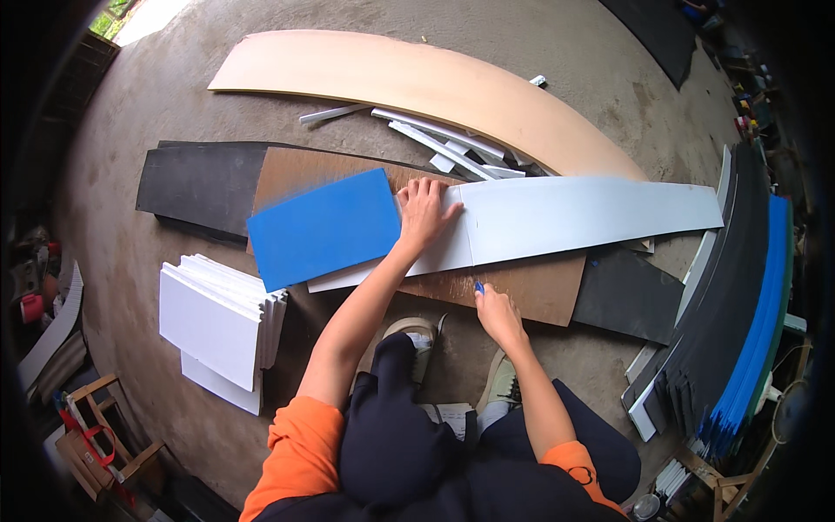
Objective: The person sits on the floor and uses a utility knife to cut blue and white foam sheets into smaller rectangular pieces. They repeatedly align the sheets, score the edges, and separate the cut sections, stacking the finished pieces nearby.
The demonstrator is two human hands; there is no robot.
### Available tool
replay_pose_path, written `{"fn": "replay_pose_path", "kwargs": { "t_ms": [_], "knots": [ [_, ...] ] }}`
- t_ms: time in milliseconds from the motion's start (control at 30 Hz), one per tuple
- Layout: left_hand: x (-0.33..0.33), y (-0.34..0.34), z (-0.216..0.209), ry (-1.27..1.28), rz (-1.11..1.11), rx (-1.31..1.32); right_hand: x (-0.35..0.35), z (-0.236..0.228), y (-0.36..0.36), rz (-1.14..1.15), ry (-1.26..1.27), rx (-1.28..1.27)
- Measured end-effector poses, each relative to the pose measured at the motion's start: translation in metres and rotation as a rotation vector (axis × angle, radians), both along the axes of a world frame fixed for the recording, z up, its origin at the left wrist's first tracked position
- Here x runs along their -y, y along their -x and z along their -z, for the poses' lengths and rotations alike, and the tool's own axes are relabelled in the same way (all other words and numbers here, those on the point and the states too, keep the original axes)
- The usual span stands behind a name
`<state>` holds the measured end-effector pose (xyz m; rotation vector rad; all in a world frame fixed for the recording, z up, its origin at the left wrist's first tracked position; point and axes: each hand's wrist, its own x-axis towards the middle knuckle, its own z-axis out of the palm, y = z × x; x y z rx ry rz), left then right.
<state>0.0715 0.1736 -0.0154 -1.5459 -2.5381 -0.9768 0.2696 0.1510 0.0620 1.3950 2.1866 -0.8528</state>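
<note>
My left hand (424,211) lies with fingers spread on a long white foam sheet (591,211), pressing it down beside the right edge of a blue rectangular sheet (326,228). The blue sheet overlaps the white one's left part. A thin straight line crosses the white sheet just right of my left hand. My right hand (500,315) is closed on a utility knife (479,287), of which only a small blue end shows. That hand is on the near side of the white sheet, over the brown board (539,287) underneath.
Dark sheets (204,183) lie beneath the brown board. A stack of white pieces (213,322) stands at left. Beyond lie a large peach-coloured sheet (417,78) and white offcuts (444,143). Black sheets (713,287) and blue sheets (752,331) stand at right. A wooden stool (109,435) is lower left.
</note>
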Motion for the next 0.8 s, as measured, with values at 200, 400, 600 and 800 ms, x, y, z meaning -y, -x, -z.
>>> {"fn": "replay_pose_path", "kwargs": {
  "t_ms": [200, 400, 600, 800],
  "knots": [
    [0.002, 0.014, -0.008, 0.231, 0.164, 0.216, -0.001, -0.025, -0.001, -0.014, 0.038, 0.080],
    [-0.008, 0.025, -0.034, 0.344, 0.231, 0.346, -0.029, -0.055, -0.010, 0.192, -0.093, -0.143],
    [-0.015, 0.008, -0.093, 0.144, 0.333, 0.235, -0.073, -0.043, -0.013, 0.401, -0.417, -0.791],
    [0.003, -0.013, -0.122, -0.148, 0.342, -0.066, -0.092, -0.061, -0.006, 0.476, -0.395, -0.837]
  ]
}}
